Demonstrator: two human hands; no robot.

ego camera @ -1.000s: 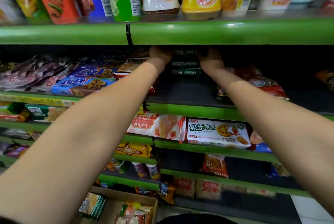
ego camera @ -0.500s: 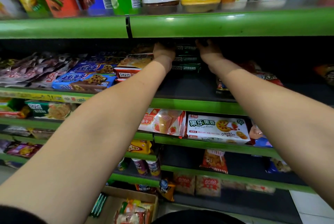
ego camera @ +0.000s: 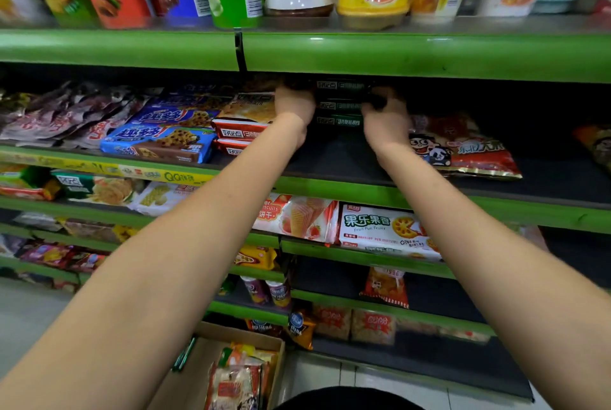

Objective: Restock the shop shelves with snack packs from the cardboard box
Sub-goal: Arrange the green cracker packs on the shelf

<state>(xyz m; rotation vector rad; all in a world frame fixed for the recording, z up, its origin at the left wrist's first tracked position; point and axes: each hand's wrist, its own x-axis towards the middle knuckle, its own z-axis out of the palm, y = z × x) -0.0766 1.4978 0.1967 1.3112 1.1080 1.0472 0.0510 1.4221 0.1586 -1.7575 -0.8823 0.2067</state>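
Left hand (ego camera: 294,105): reaches deep onto the second shelf (ego camera: 429,203), set against the left end of the dark green packs (ego camera: 340,104); its fingers are lost in the shadow, so I cannot tell whether they grip or only press
Right hand (ego camera: 385,117): at the right end of the same stack, fingers curled round the end of a pack
Dark green packs: three show, stacked flat one on another at the back of the shelf, between the red packs (ego camera: 238,132) and the red bag (ego camera: 463,145)
Cardboard box (ego camera: 231,337): on the floor below, open, with snack packs (ego camera: 238,380) standing in it
Progress: by my judgement this stack is being squared up, so one batch is nearly placed; the box is far from empty and bare shelf shows to the right, so much restocking is left
Hard to see: both sets of fingertips, the back of the shelf, and the box's near side, cut off by the left arm and the frame edge
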